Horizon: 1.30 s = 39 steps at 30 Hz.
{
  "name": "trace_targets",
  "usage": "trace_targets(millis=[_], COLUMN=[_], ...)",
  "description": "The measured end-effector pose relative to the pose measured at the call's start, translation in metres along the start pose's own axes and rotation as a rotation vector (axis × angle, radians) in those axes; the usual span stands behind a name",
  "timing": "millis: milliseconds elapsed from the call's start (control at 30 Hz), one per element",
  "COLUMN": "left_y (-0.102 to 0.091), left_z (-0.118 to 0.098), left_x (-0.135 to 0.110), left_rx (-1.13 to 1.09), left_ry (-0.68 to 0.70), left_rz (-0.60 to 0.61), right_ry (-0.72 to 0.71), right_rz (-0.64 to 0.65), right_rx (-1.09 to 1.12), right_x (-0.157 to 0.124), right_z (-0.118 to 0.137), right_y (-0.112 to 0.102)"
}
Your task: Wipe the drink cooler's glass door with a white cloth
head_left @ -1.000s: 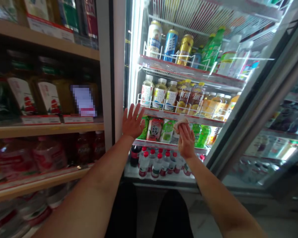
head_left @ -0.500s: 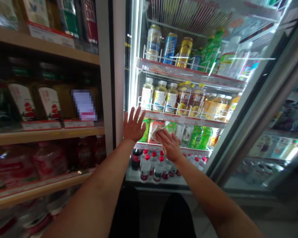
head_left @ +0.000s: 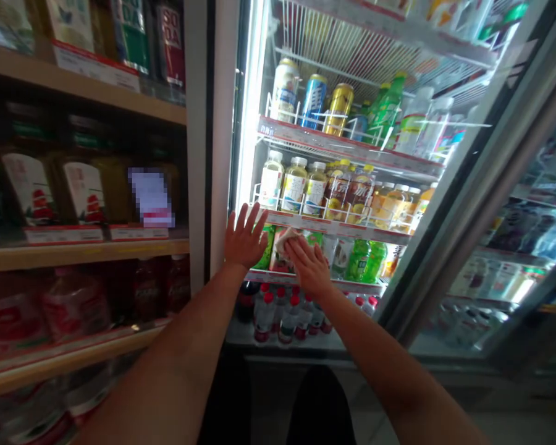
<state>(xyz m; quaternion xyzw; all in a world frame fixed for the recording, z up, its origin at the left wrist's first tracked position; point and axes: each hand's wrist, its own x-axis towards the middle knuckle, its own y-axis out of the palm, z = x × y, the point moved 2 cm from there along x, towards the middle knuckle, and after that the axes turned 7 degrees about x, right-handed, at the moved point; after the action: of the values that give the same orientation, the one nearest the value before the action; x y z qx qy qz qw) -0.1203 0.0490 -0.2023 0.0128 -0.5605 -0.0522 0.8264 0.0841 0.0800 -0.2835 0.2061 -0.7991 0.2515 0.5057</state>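
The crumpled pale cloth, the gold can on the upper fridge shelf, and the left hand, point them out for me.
crumpled pale cloth [head_left: 283, 236], head view, on the bunched part showing above the right hand [head_left: 309, 267].
gold can [head_left: 338, 109], head view, on the middle of its side.
left hand [head_left: 243, 242], head view, on the back of the hand.

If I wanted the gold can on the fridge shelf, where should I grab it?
Probably around its round middle, coming straight in from the open front. The gold can stands upright at the shelf's front, with a blue can close on its left and a low white wire rail across its base, so fingers fit best above the rail, front and back rather than side to side.
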Motion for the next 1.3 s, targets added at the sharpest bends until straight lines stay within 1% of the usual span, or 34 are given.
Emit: trace_targets(millis=[67, 133, 200, 233, 300, 400, 433, 500, 567, 633, 733, 833, 900, 967, 1067, 1133, 1200, 1300], left_y=[0.001, 0.001, 0.0, 0.0, 0.0, -0.001, 0.0, 0.001, 0.001, 0.002, 0.002, 0.002, 0.002, 0.002, 0.002, 0.002, 0.002, 0.001], left_z=[0.001, 0.001, 0.001, 0.001, 0.0, 0.0, 0.0, 0.001, 0.002, 0.002, 0.002, 0.002, 0.001, 0.002, 0.002, 0.001, 0.001, 0.002], left_x=[0.0, 0.0, 0.0, 0.0, 0.0, 0.0, 0.0, 0.0, 0.0, 0.0, 0.001, 0.001, 0.001, 0.001, 0.001, 0.001, 0.002, 0.002], left_rx=[-0.017, -0.034, -0.041, -0.041, -0.031, -0.001, 0.004, 0.003, -0.006, -0.012, -0.021, -0.019, -0.014, -0.017, -0.02, -0.014, -0.02, -0.048], left_ry=[-0.024, -0.038, -0.04, -0.038, -0.028, -0.003, 0.0, -0.01, -0.018, -0.009, -0.007, -0.021, -0.021, -0.025, -0.022, -0.019, -0.032, -0.057], left_rz=[0.036, 0.065, 0.073, 0.073, 0.059, 0.026, 0.022, 0.033, 0.042, 0.033, 0.033, 0.053, 0.042, 0.039, 0.04, 0.025, 0.032, 0.062], right_ry=[0.047, 0.129, 0.197, 0.216, 0.221, 0.17, 0.153, 0.171, 0.247, 0.335, 0.386, 0.349, 0.334, 0.379, 0.508, 0.567, 0.591, 0.605], right_rz=[-0.052, -0.123, -0.19, -0.212, -0.226, -0.203, -0.202, -0.226, -0.272, -0.33, -0.373, -0.366, -0.379, -0.422, -0.495, -0.534, -0.568, -0.561], right_rx=[0.0, -0.011, -0.036, -0.05, -0.072, -0.101, -0.113, -0.137, -0.139, -0.122, -0.119, -0.118, -0.103, -0.085, -0.05, -0.038, -0.044, -0.055], right_x=[0.022, 0.041, 0.044, 0.04, 0.02, -0.005, -0.007, -0.003, 0.006, 0.008, -0.011, -0.031, -0.032, -0.025, -0.02, -0.029, -0.046, -0.062], right_z=[-0.009, -0.017, -0.021, -0.022, -0.022, -0.026, -0.031, -0.043, -0.057, -0.066, -0.068, -0.07, -0.079, -0.093, -0.113, -0.118, -0.117, -0.121], right_y=[-0.009, -0.017, -0.021, -0.021, -0.019, -0.016, -0.018, -0.025, -0.033, -0.039, -0.037, -0.034, -0.037, -0.045, -0.055, -0.056, -0.054, -0.053])
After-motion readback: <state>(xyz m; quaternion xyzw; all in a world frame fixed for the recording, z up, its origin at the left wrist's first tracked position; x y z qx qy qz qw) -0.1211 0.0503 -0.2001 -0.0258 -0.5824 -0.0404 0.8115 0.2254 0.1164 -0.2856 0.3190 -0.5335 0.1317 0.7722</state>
